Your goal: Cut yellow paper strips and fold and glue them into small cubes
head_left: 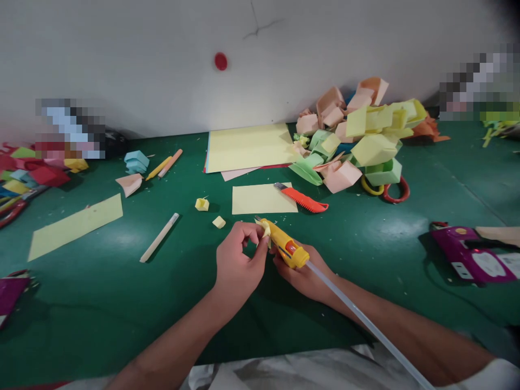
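My left hand [241, 257] pinches a small yellow paper piece [266, 229] between thumb and fingers. A yellow hot glue gun [284, 244] is in my right hand [304, 273], its nozzle at the paper piece; whether the two touch I cannot tell. From the gun's back end a long translucent glue stick [361, 319] runs down to the right. Just beyond my hands lie a small folded yellow paper cup [202, 204] and a smaller yellow paper piece [219, 222]. An orange utility knife [304, 199] rests partly on a pale yellow paper sheet [260, 199].
A stack of coloured paper [249, 146] lies by the wall. Folded paper shapes [345, 135] are heaped at the back right, with scissors [396, 189] below. A whitish stick [159, 238] and a paper strip [77, 225] lie left; a purple box [475, 254] sits right.
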Demonstrator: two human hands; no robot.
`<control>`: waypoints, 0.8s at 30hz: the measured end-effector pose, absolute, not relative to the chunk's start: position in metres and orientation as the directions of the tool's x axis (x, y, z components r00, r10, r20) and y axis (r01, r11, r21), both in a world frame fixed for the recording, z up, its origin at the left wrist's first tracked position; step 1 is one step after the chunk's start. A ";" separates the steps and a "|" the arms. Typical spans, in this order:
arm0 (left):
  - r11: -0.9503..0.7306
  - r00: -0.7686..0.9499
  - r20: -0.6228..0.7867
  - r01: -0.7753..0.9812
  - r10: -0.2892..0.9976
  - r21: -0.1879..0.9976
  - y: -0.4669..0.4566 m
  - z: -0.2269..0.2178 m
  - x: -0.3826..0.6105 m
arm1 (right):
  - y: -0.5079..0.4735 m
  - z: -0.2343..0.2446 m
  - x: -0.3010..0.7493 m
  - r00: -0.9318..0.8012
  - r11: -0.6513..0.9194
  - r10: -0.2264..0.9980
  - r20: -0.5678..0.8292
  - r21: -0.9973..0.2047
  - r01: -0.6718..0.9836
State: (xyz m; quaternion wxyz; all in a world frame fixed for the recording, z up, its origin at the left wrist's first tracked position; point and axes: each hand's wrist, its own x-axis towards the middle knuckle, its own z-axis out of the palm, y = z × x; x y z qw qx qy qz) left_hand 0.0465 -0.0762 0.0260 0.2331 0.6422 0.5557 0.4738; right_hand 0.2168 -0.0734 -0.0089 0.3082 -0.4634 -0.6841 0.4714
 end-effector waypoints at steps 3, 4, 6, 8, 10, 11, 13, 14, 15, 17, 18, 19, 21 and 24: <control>-0.265 -0.069 0.342 0.500 0.937 0.824 -0.075 0.024 0.045 | -0.074 -0.007 0.217 -0.369 0.127 0.929 -0.010 -0.929 0.346; -0.261 -0.071 0.340 0.502 0.938 0.825 -0.075 0.023 0.045 | -0.074 -0.007 0.217 -0.366 0.122 0.930 -0.013 -0.931 0.344; -0.256 -0.077 0.337 0.501 0.938 0.827 -0.075 0.022 0.045 | -0.074 -0.005 0.216 -0.366 0.108 0.930 -0.026 -0.934 0.340; -0.256 -0.083 0.339 0.496 0.937 0.830 -0.074 0.021 0.045 | -0.074 -0.004 0.216 -0.366 0.101 0.930 -0.034 -0.933 0.344; -0.254 -0.092 0.340 0.492 0.936 0.833 -0.074 0.021 0.045 | -0.074 -0.004 0.216 -0.364 0.098 0.931 -0.041 -0.930 0.355; -0.252 -0.095 0.338 0.491 0.936 0.834 -0.074 0.021 0.045 | -0.074 -0.004 0.216 -0.362 0.098 0.931 -0.042 -0.928 0.359; -0.247 -0.100 0.336 0.491 0.936 0.835 -0.074 0.022 0.045 | -0.073 -0.004 0.216 -0.358 0.090 0.932 -0.049 -0.928 0.362; -0.246 -0.101 0.335 0.493 0.937 0.835 -0.074 0.022 0.044 | -0.073 -0.004 0.216 -0.357 0.086 0.933 -0.054 -0.927 0.365; -0.244 -0.101 0.334 0.495 0.937 0.834 -0.074 0.022 0.044 | -0.073 -0.004 0.216 -0.357 0.084 0.932 -0.057 -0.926 0.368; -0.241 -0.103 0.334 0.503 0.937 0.830 -0.073 0.022 0.044 | -0.074 -0.004 0.216 -0.360 0.083 0.931 -0.059 -0.926 0.367; -0.239 -0.104 0.334 0.506 0.937 0.829 -0.073 0.022 0.043 | -0.074 -0.004 0.216 -0.361 0.085 0.931 -0.057 -0.927 0.365; -0.238 -0.106 0.334 0.509 0.937 0.827 -0.073 0.022 0.043 | -0.074 -0.005 0.216 -0.362 0.087 0.931 -0.054 -0.928 0.362; -0.237 -0.108 0.335 0.512 0.936 0.826 -0.073 0.022 0.043 | -0.074 -0.005 0.216 -0.364 0.089 0.930 -0.051 -0.929 0.358; -0.234 -0.112 0.335 0.514 0.935 0.825 -0.072 0.022 0.043 | -0.074 -0.006 0.217 -0.366 0.085 0.929 -0.053 -0.933 0.351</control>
